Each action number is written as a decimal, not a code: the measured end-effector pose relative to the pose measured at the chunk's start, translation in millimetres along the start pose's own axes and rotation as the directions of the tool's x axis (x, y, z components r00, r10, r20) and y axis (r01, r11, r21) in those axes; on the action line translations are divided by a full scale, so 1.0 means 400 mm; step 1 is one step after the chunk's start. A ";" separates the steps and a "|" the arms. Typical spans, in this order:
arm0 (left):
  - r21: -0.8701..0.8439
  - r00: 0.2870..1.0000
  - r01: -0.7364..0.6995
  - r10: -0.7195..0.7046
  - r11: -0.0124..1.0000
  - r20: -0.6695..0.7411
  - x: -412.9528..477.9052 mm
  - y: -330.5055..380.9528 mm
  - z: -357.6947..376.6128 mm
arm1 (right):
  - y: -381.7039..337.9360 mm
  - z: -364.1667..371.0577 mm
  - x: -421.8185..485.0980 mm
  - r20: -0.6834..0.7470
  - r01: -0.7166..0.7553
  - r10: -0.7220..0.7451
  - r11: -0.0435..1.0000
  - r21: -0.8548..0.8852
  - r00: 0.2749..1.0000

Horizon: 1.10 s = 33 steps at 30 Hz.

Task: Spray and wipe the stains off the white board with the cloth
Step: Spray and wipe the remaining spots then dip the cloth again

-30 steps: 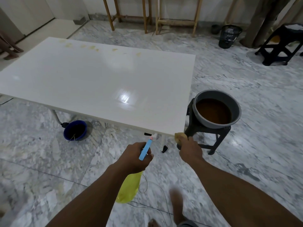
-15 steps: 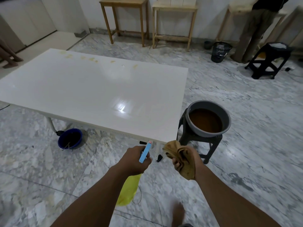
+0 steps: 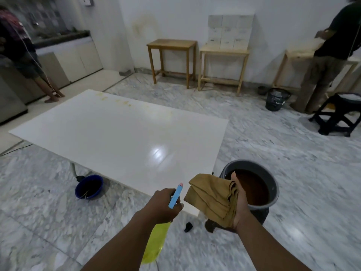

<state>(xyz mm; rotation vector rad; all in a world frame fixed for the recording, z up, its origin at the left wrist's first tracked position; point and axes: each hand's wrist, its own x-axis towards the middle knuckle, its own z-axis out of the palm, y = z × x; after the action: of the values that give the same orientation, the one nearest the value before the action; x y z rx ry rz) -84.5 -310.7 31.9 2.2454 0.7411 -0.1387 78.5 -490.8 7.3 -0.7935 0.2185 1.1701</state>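
Note:
The white board (image 3: 117, 137) lies flat on low legs, filling the middle of the view. Yellowish stains (image 3: 117, 100) run along its far edge. My left hand (image 3: 162, 206) grips a spray bottle (image 3: 156, 241) with a yellow body and a blue nozzle (image 3: 175, 195) that points toward the board's near corner. My right hand (image 3: 241, 208) holds a crumpled tan cloth (image 3: 213, 196), palm up, over the board's near right corner.
A grey basin of brown water (image 3: 273, 184) sits on a dark stool right of the board. A blue bowl (image 3: 88, 187) rests on the floor under the near edge. Wooden tables (image 3: 172, 45), a black basket (image 3: 276, 98) and two people stand farther off.
The view has tilted up and shows more of the room. My right hand has raised the cloth and spread it open on the palm. The left hand keeps the bottle in about the same place.

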 end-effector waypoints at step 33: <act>-0.144 0.935 0.250 -0.277 0.958 -0.220 -0.077 -0.383 -0.259 | 0.198 0.390 0.326 -0.086 -0.289 0.284 0.822 -0.491 0.955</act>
<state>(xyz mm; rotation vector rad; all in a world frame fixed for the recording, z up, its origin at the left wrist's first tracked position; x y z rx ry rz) -206.8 -169.2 18.4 2.0664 1.1512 0.0454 24.0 -279.7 13.3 -1.2555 0.0364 1.5396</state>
